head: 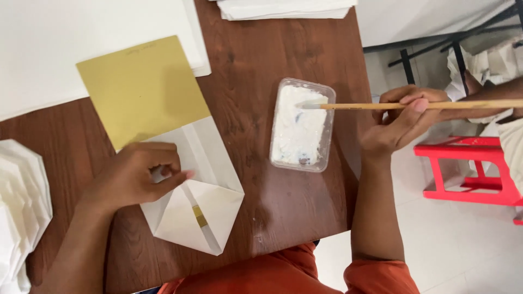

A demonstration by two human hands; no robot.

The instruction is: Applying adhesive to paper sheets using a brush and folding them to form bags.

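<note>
Pressing down with curled fingers, the left hand [136,174] pins a folded white paper bag [193,201] flat on the brown table [261,65], its yellow-lined flap [141,87] lying open above. Right of it sits 1 clear tub of white paste [301,125]. Farther right, the right hand [400,122] pinches a wooden stick [414,105], whose tip reaches over the tub, apparently for loading paste.

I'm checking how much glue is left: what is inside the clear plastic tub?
The clear plastic tub holds white paste over most of its bottom, with a few dark specks. The brush tip in the right hand dips into it. How deep the paste lies cannot be seen.
</note>
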